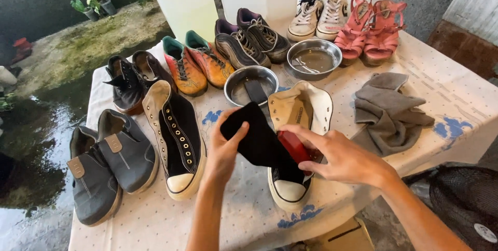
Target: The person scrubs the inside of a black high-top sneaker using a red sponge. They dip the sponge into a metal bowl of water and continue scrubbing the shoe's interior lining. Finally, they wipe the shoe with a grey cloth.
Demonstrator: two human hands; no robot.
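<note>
Head view looks down on a table (456, 100) under a pale patterned cloth, crowded with shoes. At its front edge lies a black high-top sneaker (298, 126) with a white toe cap, and both hands work over it. The left hand (224, 150) pinches the shoe's black tongue (257, 137), thumb on top, pulling it up and back from the opening. The right hand (340, 157) is closed around a small red brush (294, 147), pressing it against the tongue above the toe cap. Just left of this sneaker lies its unlaced partner (176, 137); farther left sits a grey pair (109, 165). Behind the sneaker stand two round metal bowls (314, 59), and behind those rows of orange, dark, white and pink shoes. Right of the sneaker lies a crumpled grey cloth (389, 111).
</note>
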